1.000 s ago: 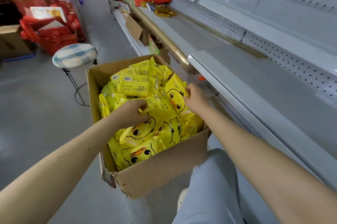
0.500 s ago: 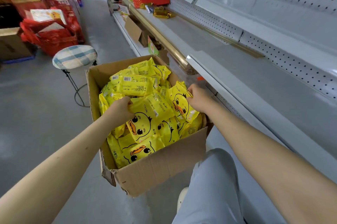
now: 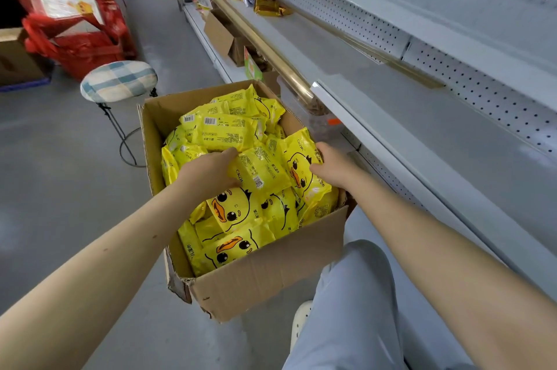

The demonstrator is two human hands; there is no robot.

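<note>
Grey shop floor: in the brown cardboard box (image 3: pixel 271 282), left hand (image 3: pixel 205 172) fingers now clasp a freshly raised yellow text-side packet (image 3: pixel 262 172), right hand (image 3: pixel 334 164) fingers a yellow duck-face packet (image 3: pixel 301 173); shelving likely next

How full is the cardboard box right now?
Nearly full: yellow duck packets are heaped up to the rim of the open cardboard box, and the left hand and right hand each grip one on top.
</note>
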